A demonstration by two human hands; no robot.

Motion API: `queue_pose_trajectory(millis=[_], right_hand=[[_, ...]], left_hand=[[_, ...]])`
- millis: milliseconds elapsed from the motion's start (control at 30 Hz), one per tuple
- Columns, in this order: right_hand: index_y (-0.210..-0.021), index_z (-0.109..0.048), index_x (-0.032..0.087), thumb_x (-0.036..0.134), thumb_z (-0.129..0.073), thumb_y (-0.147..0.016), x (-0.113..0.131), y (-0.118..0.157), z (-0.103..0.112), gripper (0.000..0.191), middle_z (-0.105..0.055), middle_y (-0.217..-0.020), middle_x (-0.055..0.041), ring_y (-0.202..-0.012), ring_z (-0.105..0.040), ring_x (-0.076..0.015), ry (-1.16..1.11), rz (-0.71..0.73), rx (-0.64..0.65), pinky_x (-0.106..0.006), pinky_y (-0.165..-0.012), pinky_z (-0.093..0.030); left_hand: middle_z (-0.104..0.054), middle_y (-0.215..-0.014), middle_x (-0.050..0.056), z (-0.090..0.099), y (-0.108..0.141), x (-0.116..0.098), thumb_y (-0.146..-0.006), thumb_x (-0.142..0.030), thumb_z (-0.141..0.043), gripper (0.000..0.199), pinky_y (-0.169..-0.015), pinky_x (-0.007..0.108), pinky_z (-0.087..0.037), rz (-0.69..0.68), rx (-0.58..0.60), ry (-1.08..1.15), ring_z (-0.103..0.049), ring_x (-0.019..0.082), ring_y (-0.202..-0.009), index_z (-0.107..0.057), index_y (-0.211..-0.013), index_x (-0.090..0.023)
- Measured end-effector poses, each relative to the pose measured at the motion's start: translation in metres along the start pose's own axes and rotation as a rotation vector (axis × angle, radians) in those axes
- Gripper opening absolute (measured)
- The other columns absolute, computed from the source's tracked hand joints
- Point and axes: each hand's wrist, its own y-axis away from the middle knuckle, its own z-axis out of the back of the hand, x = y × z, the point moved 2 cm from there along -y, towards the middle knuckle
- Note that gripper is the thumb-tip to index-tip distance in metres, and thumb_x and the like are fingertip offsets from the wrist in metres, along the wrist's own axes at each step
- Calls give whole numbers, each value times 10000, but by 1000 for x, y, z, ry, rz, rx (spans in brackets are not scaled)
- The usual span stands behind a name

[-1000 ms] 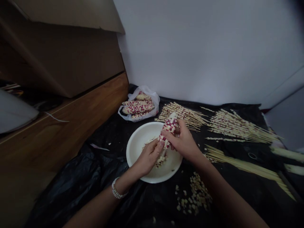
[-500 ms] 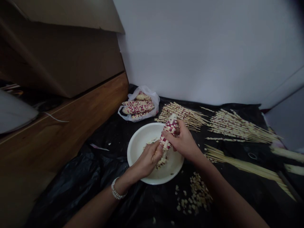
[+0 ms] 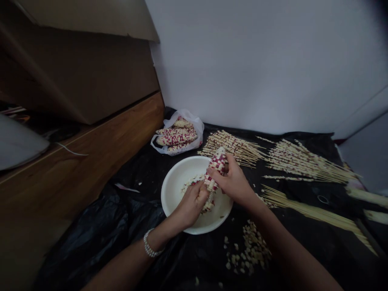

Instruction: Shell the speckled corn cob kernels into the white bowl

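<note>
A purple-and-cream corn cob (image 3: 218,162) is tilted over a white bowl (image 3: 170,178). My right hand (image 3: 236,182) is wrapped round its upper part, thumb across the kernels. Lower down, my left hand (image 3: 192,202) presses its closed fingers against the cob's side; the fingertips are partly hidden. Bare cob shows near the lower end, where some kernels have come off. Loose kernels (image 3: 187,185) lie in the bowl beneath my hands. A beaded bracelet (image 3: 149,243) circles my left wrist.
A plastic bag (image 3: 198,129) of corn cobs stands behind the bowl. Skewers threaded with kernels (image 3: 291,161) and bare skewers (image 3: 309,208) lie to the right. Loose kernels (image 3: 251,250) are scattered on the black plastic sheet (image 3: 127,234). A wooden board (image 3: 121,145) borders the left.
The left hand has shifted slightly, its fingers more tucked behind the cob. The bowl has moved a little left, and more kernels show inside it. The right hand keeps its hold.
</note>
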Motion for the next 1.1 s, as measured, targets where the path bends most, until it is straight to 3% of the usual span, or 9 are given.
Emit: queue_pose_trajectory(millis=[133, 367, 633, 833, 967, 1100], right_hand=[[-963, -462, 262, 444, -667, -760, 8, 4, 2, 342, -660, -838, -22, -772, -647, -238, -19, -24, 38, -390, -673, -528], [-1018, -476, 274, 452, -687, -753, 8, 3, 7, 383, -658, -812, -7, -743, -653, -232, -5, 29, -41, -366, -639, -523], [-1067, -464, 266, 475, -700, -737, 11, 6, 3, 457, -679, -871, -37, -787, -658, -258, 59, -13, -38, -405, -701, -527], [-1041, -458, 260, 479, -692, -740, 10, 4, 6, 440, -668, -874, -44, -768, -647, -251, 58, -34, -27, -376, -650, -512], [-1044, -453, 260, 462, -695, -734, 13, 5, 5, 442, -668, -852, -39, -769, -649, -254, 62, -28, -33, -395, -690, -519], [-1030, -452, 260, 468, -691, -735, 12, 5, 5, 433, -662, -842, -37, -789, -650, -257, 57, -39, -30, -393, -704, -512]], left_hand=[[-674, -779, 65, 3, -4, 4, -906, -403, -376, 342, -690, 340, -492, 73, 37, 194, -574, 214, -708, -607, -801, -173], [-735, -1057, 95, 9, -6, -1, -960, -461, -425, 382, -968, 418, -472, 5, -15, 225, -618, 295, -1054, -685, -963, -182], [-743, -1034, 92, 7, -7, 5, -904, -312, -434, 314, -901, 399, -507, 29, 64, 285, -639, 277, -990, -704, -944, -156], [-745, -1003, 92, 5, -8, 4, -967, -439, -429, 384, -958, 414, -492, 55, 9, 349, -638, 288, -1056, -701, -969, -168], [-717, -895, 78, 5, -3, -7, -961, -516, -493, 404, -879, 384, -508, 54, 88, 349, -648, 242, -881, -677, -951, -157], [-699, -899, 72, 6, -1, -10, -951, -516, -512, 396, -798, 346, -510, 55, 74, 350, -624, 211, -811, -670, -948, -153]])
